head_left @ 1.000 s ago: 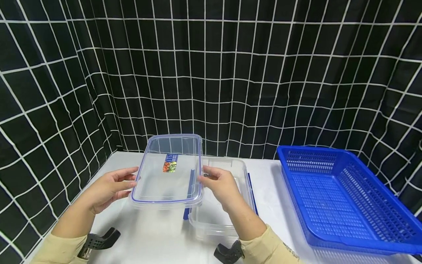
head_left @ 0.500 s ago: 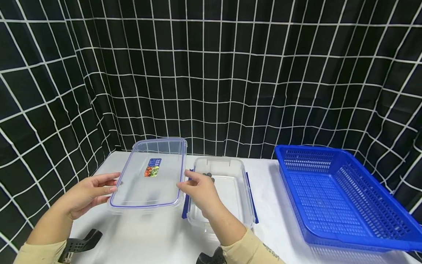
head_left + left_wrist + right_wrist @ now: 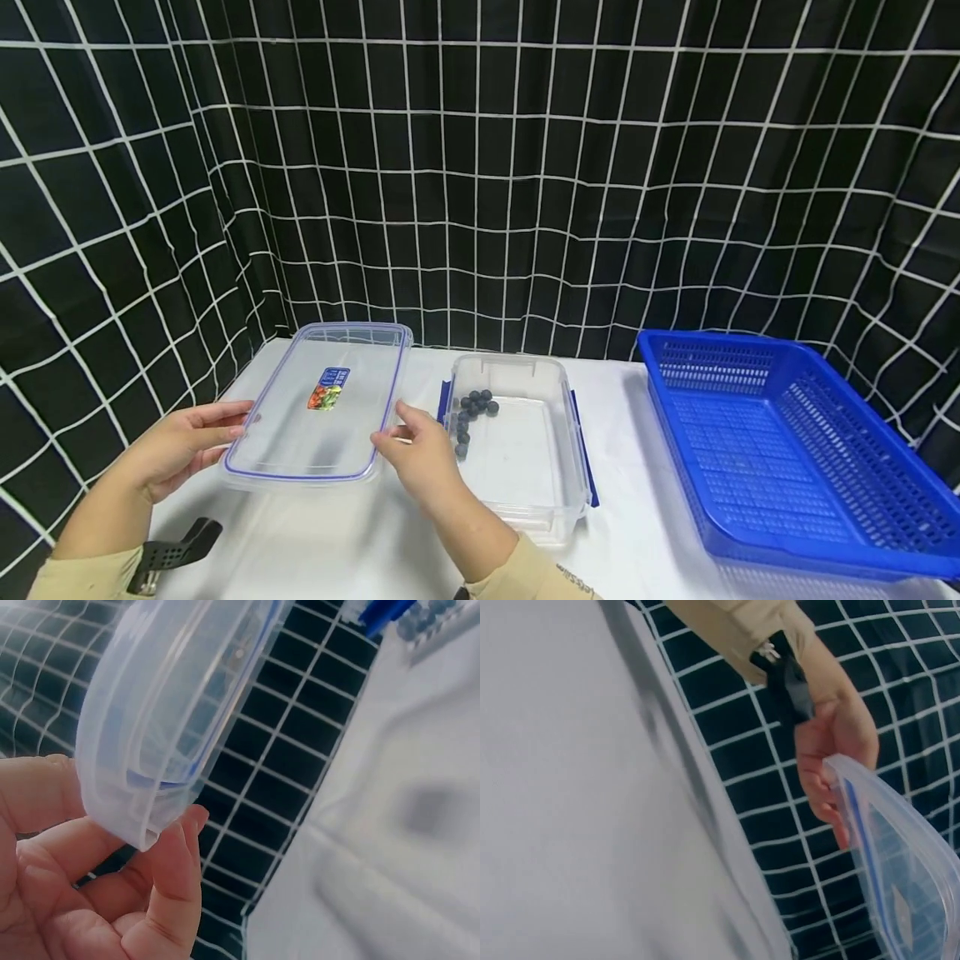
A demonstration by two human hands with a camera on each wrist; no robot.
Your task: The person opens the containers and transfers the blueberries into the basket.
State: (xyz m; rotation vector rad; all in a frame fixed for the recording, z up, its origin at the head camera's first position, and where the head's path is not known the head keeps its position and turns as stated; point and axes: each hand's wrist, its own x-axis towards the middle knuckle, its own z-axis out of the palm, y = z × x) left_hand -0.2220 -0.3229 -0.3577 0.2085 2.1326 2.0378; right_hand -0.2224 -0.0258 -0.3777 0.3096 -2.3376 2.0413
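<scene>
Both hands hold a clear plastic lid (image 3: 292,437) with a blue seal line and a fruit label, raised over the left of the table. My left hand (image 3: 176,450) pinches its left edge; in the left wrist view thumb and fingers close on the rim (image 3: 142,817). On the opposite edge, my right hand (image 3: 420,458) pinches between thumb and fingers. To its right stands a clear food container (image 3: 558,492), uncovered, its blue side clips (image 3: 585,450) hanging down. Several dark round berries, like blueberries (image 3: 477,403), lie along its left side.
A large blue plastic basket (image 3: 757,533) with perforated walls stands at the right of the white-covered table (image 3: 615,533). Behind and at both sides hangs a black curtain (image 3: 510,167) with a white grid.
The lid, held by both hands, has moved left and down, away from over the container. The berries, hidden at first behind the lid and right hand, now show.
</scene>
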